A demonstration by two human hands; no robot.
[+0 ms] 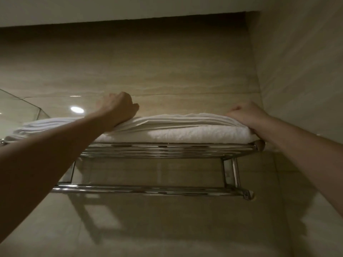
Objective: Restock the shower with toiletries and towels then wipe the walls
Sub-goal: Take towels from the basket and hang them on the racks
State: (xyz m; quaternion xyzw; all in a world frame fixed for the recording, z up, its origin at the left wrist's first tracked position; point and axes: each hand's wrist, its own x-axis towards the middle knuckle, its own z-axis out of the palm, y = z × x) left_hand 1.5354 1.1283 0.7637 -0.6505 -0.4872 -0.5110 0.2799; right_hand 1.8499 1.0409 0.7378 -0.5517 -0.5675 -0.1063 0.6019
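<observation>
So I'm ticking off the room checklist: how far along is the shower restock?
Done, it seems: folded white towels already lie on the chrome rack. In hand: the left hand presses on top of the stack while the right hand holds its right end, squaring it up. Left: the rack's lower bar hangs bare, no toiletries are in view, and nothing shows that the tiled wall has been wiped.

Viewpoint: the head camera sat below the chrome rack [167,150], tilted upward.
Facing: it looked straight at the tiled wall [148,71], with the ceiling edge across the top.
Nearness: close, with both forearms stretching up from the lower corners.
Framing: left hand [118,108] and right hand [246,115] reached mid-frame; towels [185,130] lay between them.
Shared views: just one view.
</observation>
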